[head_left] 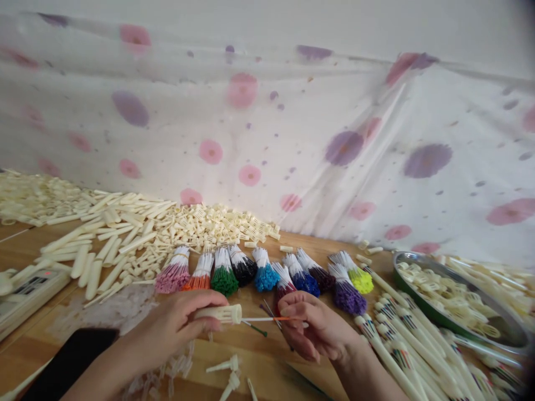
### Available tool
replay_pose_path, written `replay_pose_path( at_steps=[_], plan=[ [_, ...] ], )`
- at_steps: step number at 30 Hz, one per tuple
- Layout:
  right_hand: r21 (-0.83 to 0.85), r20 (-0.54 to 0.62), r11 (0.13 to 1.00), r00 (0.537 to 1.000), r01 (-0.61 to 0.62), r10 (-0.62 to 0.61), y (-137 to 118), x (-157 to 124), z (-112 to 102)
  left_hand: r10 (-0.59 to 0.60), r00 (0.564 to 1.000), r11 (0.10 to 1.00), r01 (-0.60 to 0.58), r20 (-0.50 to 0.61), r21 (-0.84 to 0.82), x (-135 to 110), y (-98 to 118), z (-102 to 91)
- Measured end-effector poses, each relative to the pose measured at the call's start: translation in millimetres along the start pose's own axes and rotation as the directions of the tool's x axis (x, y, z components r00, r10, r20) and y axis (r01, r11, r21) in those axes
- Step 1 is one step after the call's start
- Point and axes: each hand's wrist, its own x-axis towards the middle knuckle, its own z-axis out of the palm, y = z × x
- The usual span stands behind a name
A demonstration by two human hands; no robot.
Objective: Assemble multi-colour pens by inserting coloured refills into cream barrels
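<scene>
My left hand (184, 317) is closed around a cream slotted plastic pen part (228, 314), its round end facing right. Between the fingers of my right hand (311, 323) is a thin ink refill (259, 319), white with an orange end. The refill's white tip meets the open end of the pen part; how deep it sits cannot be made out. Just beneath lies a green refill (256, 328) on the wooden table. Behind both hands stand tied refill bundles, among them orange (198, 278), green (224, 278) and purple (350, 295).
Piles of cream pen parts (221, 223) cover the back left. A power strip (35, 289) and a dark phone (73, 362) lie at left, near clear plastic bits (175, 365). At right are a metal dish (443, 323) of parts and several filled pens (388, 356).
</scene>
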Motion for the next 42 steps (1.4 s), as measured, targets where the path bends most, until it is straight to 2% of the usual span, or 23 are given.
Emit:
replay_pose_path(
  at_steps=[10, 17, 30, 37, 42],
  plan=[
    [0.072, 0.016, 0.997, 1.000, 0.021, -0.023, -6.8, -3.8, 0.9, 0.023, 0.995, 0.999, -0.019, 0.096, -0.046, 0.1, 1.3, 4.1],
    [0.097, 0.021, 0.995, 1.000, 0.000, -0.002, -2.6, -1.0, 8.3, 0.089, 0.981, 0.996, -0.082, 0.170, -0.045, -0.3, 4.1, 5.4],
    [0.089, -0.001, 0.996, 1.000, -0.012, 0.012, -3.5, -3.3, 12.7, 0.078, 0.981, 0.997, -0.073, 0.177, -0.038, -3.7, 4.4, 7.7],
    [0.047, 0.026, 0.998, 0.999, -0.030, 0.029, -0.1, -1.0, 12.4, 0.075, 0.987, 0.997, -0.069, 0.145, -0.043, -2.4, 5.1, 8.0],
    [-0.044, -0.049, 0.999, 0.999, 0.011, -0.013, -3.2, -3.0, 20.8, 0.058, 0.990, 0.998, -0.053, 0.131, -0.035, -2.0, 1.7, 9.6]
  ],
)
